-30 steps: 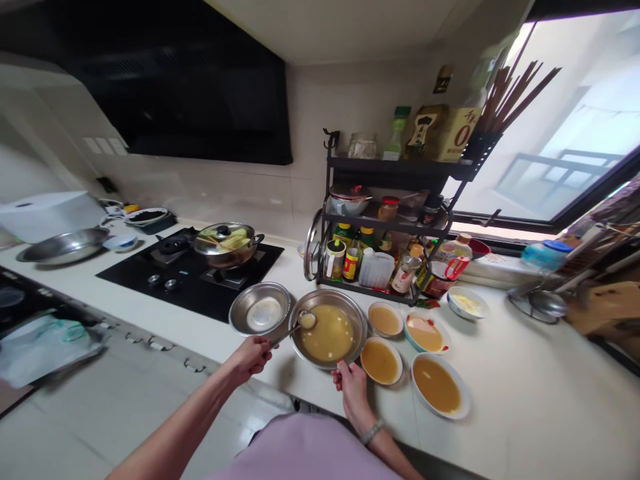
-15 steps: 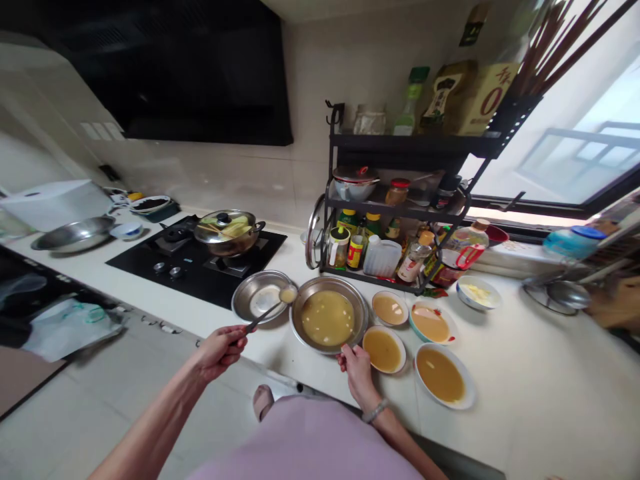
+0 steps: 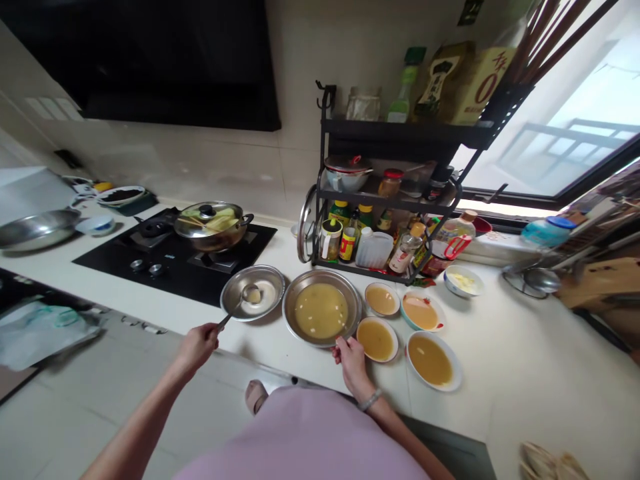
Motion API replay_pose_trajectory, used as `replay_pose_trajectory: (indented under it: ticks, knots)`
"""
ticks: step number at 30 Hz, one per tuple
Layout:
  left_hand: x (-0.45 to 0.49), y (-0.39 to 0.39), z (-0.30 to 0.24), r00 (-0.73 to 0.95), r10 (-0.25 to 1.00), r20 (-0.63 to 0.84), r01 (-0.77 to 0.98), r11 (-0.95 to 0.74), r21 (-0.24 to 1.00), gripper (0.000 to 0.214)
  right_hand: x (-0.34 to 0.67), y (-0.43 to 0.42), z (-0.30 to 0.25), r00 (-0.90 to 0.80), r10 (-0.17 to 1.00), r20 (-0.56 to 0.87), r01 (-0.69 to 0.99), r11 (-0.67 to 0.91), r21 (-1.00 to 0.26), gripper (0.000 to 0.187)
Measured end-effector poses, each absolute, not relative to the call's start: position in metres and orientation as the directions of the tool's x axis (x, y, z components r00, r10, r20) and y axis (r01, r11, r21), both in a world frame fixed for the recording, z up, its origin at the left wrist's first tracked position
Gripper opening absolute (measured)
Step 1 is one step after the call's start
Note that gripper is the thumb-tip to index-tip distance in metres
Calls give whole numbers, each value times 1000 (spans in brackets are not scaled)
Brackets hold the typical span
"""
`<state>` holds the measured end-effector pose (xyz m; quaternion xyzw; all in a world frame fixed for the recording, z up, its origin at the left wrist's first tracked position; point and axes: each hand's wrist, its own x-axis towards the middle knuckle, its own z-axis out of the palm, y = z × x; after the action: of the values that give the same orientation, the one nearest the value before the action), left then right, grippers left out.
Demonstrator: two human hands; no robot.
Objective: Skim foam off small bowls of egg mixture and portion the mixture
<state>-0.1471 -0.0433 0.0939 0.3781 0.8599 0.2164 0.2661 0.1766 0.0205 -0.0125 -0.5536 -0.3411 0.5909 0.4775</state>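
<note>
Home kitchen: black gas hob (image 3: 200, 283) carrying lidded pot (image 3: 213, 227), set in white bench (image 3: 525, 360); range hood (image 3: 150, 60) above hob, seasoning rack (image 3: 395, 137) and window (image 3: 575, 133) right of hob.

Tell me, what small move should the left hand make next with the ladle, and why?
Probably tilt the long-handled metal ladle so it empties into the smaller round steel bowl. The left hand has its grip on the handle, and the cup sits inside that bowl's rim. The right hand holds the near rim of the large round steel bowl of yellow liquid beside it.
</note>
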Motion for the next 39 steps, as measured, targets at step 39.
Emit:
replay_pose_trajectory:
  ticks: [39]
  knots:
    - [-59,2,87,-130,780,-613,-211,582,785,30,178,16,-8,22,928,-372,-228,-358,-906,39]
